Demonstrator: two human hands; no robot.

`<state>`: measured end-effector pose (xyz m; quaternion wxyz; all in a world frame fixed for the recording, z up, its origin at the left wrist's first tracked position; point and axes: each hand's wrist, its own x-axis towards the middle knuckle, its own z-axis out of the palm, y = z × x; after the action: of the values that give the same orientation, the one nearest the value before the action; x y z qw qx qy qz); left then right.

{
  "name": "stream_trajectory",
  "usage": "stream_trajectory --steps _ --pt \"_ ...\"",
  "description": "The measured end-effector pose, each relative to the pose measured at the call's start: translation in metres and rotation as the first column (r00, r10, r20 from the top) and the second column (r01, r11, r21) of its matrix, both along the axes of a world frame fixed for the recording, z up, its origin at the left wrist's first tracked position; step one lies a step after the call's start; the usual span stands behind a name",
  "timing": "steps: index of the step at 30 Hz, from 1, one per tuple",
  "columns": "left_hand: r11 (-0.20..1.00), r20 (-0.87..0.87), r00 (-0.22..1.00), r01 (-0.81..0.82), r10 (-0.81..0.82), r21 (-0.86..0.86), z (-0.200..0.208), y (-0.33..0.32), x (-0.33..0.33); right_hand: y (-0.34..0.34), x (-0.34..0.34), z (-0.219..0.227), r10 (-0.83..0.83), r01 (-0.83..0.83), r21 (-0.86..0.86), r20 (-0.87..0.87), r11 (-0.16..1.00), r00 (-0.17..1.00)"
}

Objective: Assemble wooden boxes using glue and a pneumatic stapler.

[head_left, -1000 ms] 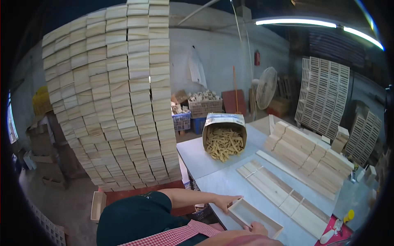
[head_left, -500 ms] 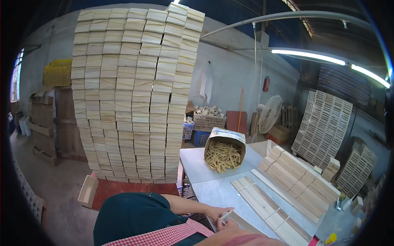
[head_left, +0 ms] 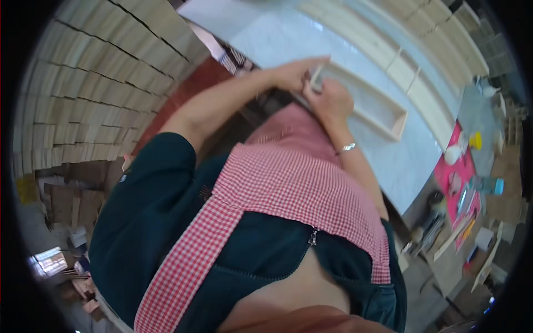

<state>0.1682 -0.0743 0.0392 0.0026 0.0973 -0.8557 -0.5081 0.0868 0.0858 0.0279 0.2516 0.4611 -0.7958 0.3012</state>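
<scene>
While a tall wooden stack (head_left: 83, 94) stands left of the table (head_left: 397, 175), strapped planks (head_left: 426, 104) lie flat across the table's far side. Wooden frame (head_left: 401, 125) is over the table's near part, slanted, one end by the near edge; can't tell if it touches the top. Left hand (head_left: 293, 75) pinches that end at the table edge. Right hand (head_left: 335, 101) is there too, fingers curled; blurred, can't tell what they pinch. Small yellow item (head_left: 475, 140) just off the table's right end.
</scene>
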Motion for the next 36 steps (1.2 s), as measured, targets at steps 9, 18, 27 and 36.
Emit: stream_trajectory --steps 9,18,27,36 --pt "0.999 -0.117 0.992 0.040 -0.044 -0.034 -0.016 -0.002 -0.002 0.027 -0.016 0.003 0.452 -0.455 -0.026 0.187 0.890 0.872" --pt "0.985 -0.370 0.920 0.080 -0.131 -0.150 -0.031 -0.005 -0.006 0.024 -0.013 0.017 0.455 -0.497 0.178 0.229 0.849 0.860" --pt "0.983 -0.264 0.956 0.156 -0.126 0.094 -0.021 -0.023 0.003 -0.029 -0.042 0.062 0.540 -0.631 0.127 0.407 0.765 0.737" --pt "0.986 -0.192 0.974 0.141 -0.121 0.093 -0.008 -0.054 0.010 -0.326 -0.113 -0.006 0.459 -0.480 0.056 0.220 0.875 0.861"
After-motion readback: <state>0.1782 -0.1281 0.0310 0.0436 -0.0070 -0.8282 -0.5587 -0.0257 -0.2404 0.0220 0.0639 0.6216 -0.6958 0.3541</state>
